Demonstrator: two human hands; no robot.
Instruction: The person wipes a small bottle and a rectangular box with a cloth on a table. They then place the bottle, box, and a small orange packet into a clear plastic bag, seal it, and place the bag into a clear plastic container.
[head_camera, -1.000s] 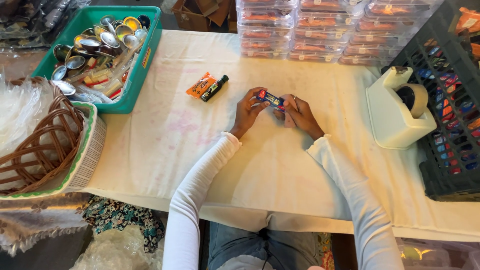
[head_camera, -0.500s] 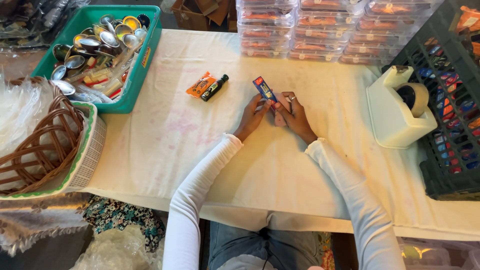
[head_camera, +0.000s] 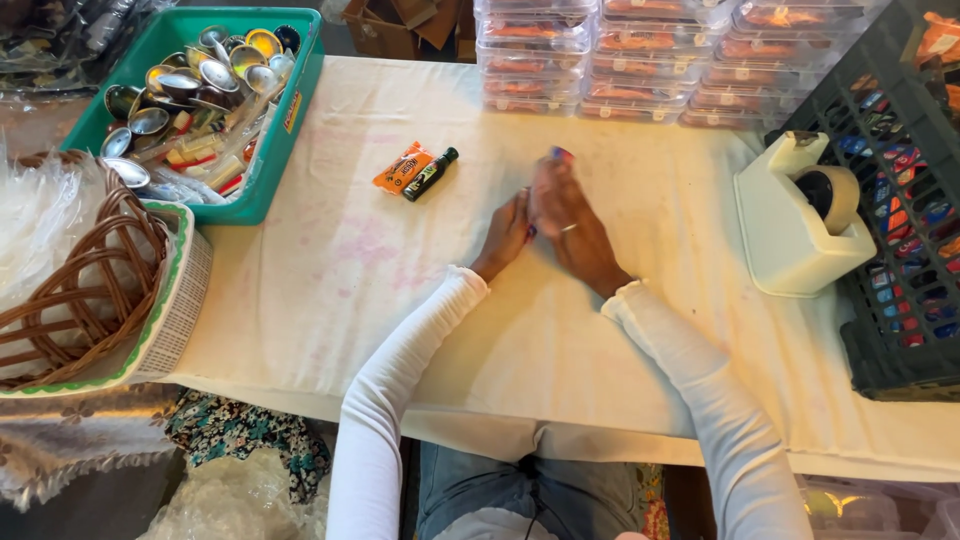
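Over the middle of the white-clothed table (head_camera: 330, 270), both of my hands meet around a small blue packet (head_camera: 560, 154). Only its red-and-blue tip shows above my fingers. My right hand (head_camera: 568, 222), motion-blurred and wearing a ring, lies over the packet and hides most of it. My left hand (head_camera: 507, 237) presses against the packet's lower end from the left. To the left of my hands an orange sachet (head_camera: 402, 168) and a small dark bottle (head_camera: 431, 174) lie side by side on the cloth.
A green bin (head_camera: 290, 120) of metal cups and sachets stands at the back left, a wicker basket (head_camera: 80, 290) on a tray below it. A cream tape dispenser (head_camera: 795, 225) and a black crate (head_camera: 890, 330) stand at the right. Stacked clear boxes (head_camera: 640, 70) line the back.
The packet went from lying across my fingers to standing on end. My right hand has since swung over it and now covers it, with my left hand staying at its base.
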